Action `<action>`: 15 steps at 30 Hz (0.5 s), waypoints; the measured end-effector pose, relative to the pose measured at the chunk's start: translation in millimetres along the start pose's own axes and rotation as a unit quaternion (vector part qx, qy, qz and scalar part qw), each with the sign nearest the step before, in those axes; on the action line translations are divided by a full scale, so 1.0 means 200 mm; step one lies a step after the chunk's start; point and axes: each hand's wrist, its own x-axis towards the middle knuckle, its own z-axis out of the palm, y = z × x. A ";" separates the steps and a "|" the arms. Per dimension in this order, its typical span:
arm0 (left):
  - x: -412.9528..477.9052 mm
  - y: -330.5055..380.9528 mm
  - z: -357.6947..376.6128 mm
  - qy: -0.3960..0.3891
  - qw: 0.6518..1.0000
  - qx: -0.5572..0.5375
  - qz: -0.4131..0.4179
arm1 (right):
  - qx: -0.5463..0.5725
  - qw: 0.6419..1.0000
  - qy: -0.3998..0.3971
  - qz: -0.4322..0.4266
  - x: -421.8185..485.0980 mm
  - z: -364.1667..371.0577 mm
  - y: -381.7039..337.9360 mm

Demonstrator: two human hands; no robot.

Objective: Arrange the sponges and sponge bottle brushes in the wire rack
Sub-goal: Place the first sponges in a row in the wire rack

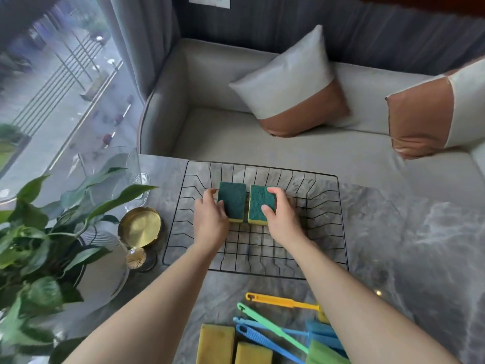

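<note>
A black wire rack (341, 219) sits on the grey marble table. Inside it, at the back left, two green-topped yellow sponges stand side by side. My left hand (210, 219) grips the left sponge (232, 198), and my right hand (282, 219) grips the right sponge (259, 203). Near the table's front edge lie two yellow sponges (217, 342) (252, 353), green side down. Beside them lie several bottle brushes: a yellow one (280, 302), a green one (265, 324) and two blue ones (265, 342), their sponge heads partly hidden by my right forearm.
A potted plant (39, 245) in a white pot stands at the left. A gold round dish (140, 227) and a small ball (136, 257) sit next to the rack's left side, a clear glass (133, 179) behind them. A grey sofa with cushions (291, 85) lies beyond the table.
</note>
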 end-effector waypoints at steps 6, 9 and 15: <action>-0.23 -0.09 -0.13 0.086 0.943 0.275 0.164 | 0.001 1.000 0.009 -0.019 0.03 0.07 0.02; -0.30 -0.16 -0.19 0.076 0.932 0.341 0.100 | 0.009 1.000 0.004 -0.021 0.05 0.10 0.03; -0.33 -0.18 -0.21 0.027 0.937 0.341 0.070 | 0.017 0.999 -0.014 -0.030 0.07 0.19 -0.03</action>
